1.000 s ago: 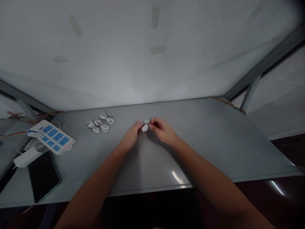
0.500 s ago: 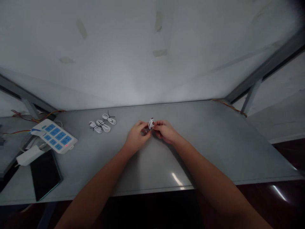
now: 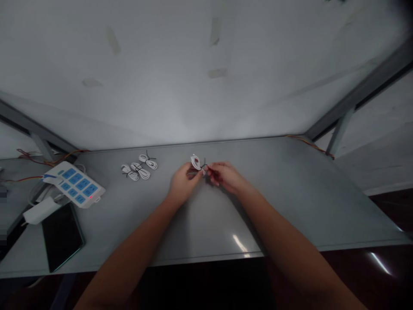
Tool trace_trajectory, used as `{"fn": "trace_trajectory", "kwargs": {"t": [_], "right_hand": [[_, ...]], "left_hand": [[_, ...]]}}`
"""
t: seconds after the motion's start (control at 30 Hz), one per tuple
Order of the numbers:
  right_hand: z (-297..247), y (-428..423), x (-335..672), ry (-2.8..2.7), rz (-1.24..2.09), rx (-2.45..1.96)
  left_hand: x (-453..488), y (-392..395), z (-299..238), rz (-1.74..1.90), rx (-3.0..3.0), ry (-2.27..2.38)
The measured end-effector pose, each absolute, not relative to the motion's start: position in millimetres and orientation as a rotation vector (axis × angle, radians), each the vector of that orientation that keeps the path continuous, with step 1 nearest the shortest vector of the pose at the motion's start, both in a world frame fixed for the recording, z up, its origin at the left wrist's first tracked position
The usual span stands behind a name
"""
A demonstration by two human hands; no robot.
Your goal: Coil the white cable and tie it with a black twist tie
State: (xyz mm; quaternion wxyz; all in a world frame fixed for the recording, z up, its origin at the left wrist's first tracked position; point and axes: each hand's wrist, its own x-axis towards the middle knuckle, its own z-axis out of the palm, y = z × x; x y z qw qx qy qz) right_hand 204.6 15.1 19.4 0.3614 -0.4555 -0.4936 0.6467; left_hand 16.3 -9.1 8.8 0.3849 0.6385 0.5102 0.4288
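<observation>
A coiled white cable (image 3: 195,162) is pinched between the thumb and fingers of my left hand (image 3: 183,181), above the middle of the table. A black twist tie (image 3: 203,166) crosses the coil on its right side. The fingertips of my right hand (image 3: 224,175) are closed on the end of that tie, close beside the cable. To the left, three more white cable bundles (image 3: 143,171) lie on the table, each with a black tie round it.
The grey table (image 3: 290,193) ends at a pale wall (image 3: 161,86). At the left are a white power strip (image 3: 80,183) with blue sockets, a white adapter (image 3: 40,211) and a dark tablet (image 3: 63,237). Thin coloured wires (image 3: 309,142) run along the back right corner.
The coil has tilted and shifted left in my left hand, and its loop now shows. My right fingers have drawn slightly away from the coil, with the tie stretching to them.
</observation>
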Motion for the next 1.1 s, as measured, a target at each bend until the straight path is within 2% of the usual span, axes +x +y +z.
{"fn": "trace_trajectory", "kwargs": {"t": [0.17, 0.3, 0.5, 0.67, 1.1], "right_hand": [[6.7, 25.8, 216.2, -1.718, 0.804, -1.422], [-3.7, 26.8, 219.3, -2.092, 0.369, -1.513], [-7.5, 26.3, 209.9, -2.215, 0.233, -1.606], [-9.5, 26.4, 206.7, -2.282, 0.193, -1.574], [-8.0, 26.2, 206.3, -2.312, 0.207, -1.597]], "left_hand": [[12.1, 4.4, 6.0, 0.993, 1.265, 1.385], [-3.0, 8.3, 3.2, 0.949, 1.688, 1.601], [-29.4, 17.7, -16.7, 0.943, 2.220, 1.773], [-30.4, 20.1, -28.4, 0.836, 2.323, 1.782], [-8.6, 6.8, -4.1, 0.576, 2.346, 1.612]]}}
